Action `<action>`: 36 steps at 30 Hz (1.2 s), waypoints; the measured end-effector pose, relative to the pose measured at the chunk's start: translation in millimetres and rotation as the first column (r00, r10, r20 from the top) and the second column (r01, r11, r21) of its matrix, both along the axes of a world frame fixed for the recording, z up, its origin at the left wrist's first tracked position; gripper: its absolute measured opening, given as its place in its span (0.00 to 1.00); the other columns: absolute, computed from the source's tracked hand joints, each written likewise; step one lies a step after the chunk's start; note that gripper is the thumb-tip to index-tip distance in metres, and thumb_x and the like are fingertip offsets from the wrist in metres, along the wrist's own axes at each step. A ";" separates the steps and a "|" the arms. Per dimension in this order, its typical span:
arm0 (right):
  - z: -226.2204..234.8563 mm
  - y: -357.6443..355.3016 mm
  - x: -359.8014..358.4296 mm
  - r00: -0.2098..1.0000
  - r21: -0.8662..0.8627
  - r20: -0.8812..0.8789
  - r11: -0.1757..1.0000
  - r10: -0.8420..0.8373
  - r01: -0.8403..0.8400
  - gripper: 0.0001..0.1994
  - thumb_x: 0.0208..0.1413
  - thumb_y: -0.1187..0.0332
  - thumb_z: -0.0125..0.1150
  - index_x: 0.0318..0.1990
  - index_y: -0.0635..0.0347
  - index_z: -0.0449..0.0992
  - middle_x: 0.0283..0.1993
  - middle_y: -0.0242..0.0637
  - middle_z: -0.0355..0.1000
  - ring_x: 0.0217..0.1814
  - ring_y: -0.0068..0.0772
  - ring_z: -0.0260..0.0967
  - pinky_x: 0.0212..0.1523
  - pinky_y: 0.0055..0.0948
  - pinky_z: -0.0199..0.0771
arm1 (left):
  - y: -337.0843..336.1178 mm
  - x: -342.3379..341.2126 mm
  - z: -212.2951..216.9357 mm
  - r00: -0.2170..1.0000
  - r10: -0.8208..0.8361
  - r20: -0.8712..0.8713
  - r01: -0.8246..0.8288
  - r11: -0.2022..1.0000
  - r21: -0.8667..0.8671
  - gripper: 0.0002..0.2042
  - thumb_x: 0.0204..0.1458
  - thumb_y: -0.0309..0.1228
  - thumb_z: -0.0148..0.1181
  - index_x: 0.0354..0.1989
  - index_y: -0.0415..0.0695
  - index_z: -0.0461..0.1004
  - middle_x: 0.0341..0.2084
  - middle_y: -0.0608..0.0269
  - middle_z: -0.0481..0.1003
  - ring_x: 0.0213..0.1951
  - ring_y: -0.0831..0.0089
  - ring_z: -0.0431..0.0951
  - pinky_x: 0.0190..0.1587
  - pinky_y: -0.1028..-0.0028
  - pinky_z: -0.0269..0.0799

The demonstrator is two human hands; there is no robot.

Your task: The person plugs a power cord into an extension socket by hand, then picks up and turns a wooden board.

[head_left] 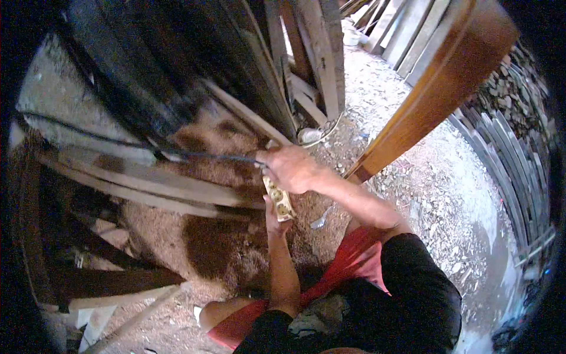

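Note:
A cream power strip (pixel 279 199) with round sockets is gripped in my left hand (pixel 275 223), its fingers wrapped around the lower end. My right hand (pixel 293 170) is closed at the strip's upper end and covers that part. Out of its fingers a dark cable (pixel 206 156) runs away to the left. The right fingers seem to pinch a plug on the cable's end, though they mostly hide it. Whether the plug sits in a socket cannot be made out.
Long boards (pixel 147 186) lie to the left over reddish sawdust (pixel 159 236). Dark timber (pixel 177 59) leans at the far side. A varnished wooden piece (pixel 433 91) slants in at the right, near my right forearm. Stacked slats (pixel 501 159) stand beyond the chip-strewn floor (pixel 448 189).

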State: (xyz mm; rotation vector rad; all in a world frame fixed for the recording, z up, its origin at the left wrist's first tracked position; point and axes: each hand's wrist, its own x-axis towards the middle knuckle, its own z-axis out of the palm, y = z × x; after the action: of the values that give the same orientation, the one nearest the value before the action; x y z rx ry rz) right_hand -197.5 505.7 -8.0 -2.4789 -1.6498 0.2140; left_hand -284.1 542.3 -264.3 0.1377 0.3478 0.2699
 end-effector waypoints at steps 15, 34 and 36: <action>30.1 -11.9 16.7 0.985 0.051 -0.050 0.985 -0.163 0.166 0.15 0.59 0.59 0.51 0.48 0.59 0.68 0.31 0.53 0.73 0.36 0.53 0.74 0.40 0.47 0.72 | 4.1 13.1 26.5 0.976 -0.083 0.203 0.032 0.969 0.246 0.30 0.58 0.62 0.38 0.49 0.46 0.68 0.31 0.59 0.77 0.28 0.67 0.79 0.24 0.72 0.77; 6.8 16.2 10.8 0.979 0.092 -0.030 0.975 -0.201 0.203 0.21 0.57 0.55 0.55 0.47 0.67 0.72 0.39 0.59 0.74 0.44 0.57 0.73 0.49 0.46 0.71 | 17.4 27.3 54.3 0.954 0.019 0.298 -0.035 0.998 0.046 0.32 0.57 0.63 0.37 0.46 0.45 0.71 0.29 0.60 0.77 0.26 0.65 0.78 0.24 0.67 0.75; 1.4 14.3 21.2 0.980 0.154 -0.075 0.968 -0.186 0.196 0.22 0.58 0.54 0.55 0.47 0.66 0.73 0.41 0.58 0.74 0.46 0.55 0.73 0.50 0.46 0.71 | 14.3 25.8 60.6 0.968 0.031 0.248 -0.025 0.999 -0.027 0.33 0.57 0.63 0.37 0.47 0.43 0.70 0.30 0.56 0.77 0.26 0.62 0.78 0.26 0.65 0.77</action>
State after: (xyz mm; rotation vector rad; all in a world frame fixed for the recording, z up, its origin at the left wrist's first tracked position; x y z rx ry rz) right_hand -176.3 519.9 -6.6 -2.4632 -1.3372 0.1243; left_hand -258.2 556.7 -203.7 0.0745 0.1038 0.3074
